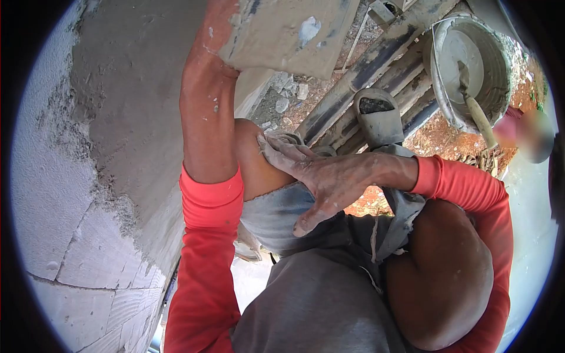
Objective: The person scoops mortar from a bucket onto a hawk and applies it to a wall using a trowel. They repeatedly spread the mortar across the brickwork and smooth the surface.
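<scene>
My left arm stretches up past the wall, and my left hand [220, 23] is mostly hidden behind a flat board [288, 41]. The board is coated with grey mortar, has a pale smear on it, and overlaps my wrist. I take it to be in that hand, though the fingers do not show. Across my bent left knee [259, 167] lies my right hand [329, 179], dusty with dried mortar, fingers stretched out and thumb apart. It holds nothing. Beside my left arm, the wall [129, 106] carries fresh grey plaster over pale blocks.
A bucket [438, 76] with wet grey mix stands at upper right, a long-handled tool [479, 117] leaning in it. Mortar-stained poles [347, 94] run diagonally below. A sandal [379, 120] is near them. Rubble [282, 103] lies on reddish ground. A blurred person [509, 126] appears at far right.
</scene>
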